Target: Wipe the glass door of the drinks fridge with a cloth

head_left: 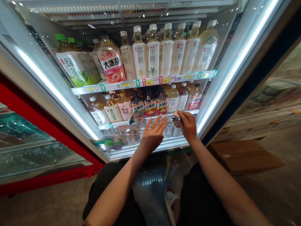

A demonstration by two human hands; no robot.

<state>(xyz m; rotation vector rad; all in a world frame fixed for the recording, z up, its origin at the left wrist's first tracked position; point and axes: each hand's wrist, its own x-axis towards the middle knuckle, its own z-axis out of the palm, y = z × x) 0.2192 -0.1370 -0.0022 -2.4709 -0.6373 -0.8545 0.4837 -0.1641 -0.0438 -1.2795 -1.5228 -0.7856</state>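
The hands are apart, with room between them. The left hand (pixel 152 135) is open, near the low shelf's front edge (pixel 194 111). The right hand (pixel 188 125) pinches a small pale tag (pixel 176 114) at that edge, under the tea bottles (pixel 172 102).

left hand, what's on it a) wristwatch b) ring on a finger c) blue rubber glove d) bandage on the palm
b, the bare, open left hand shows a thin gold-coloured metal ring on one finger, with no watch, glove or bandage on it.
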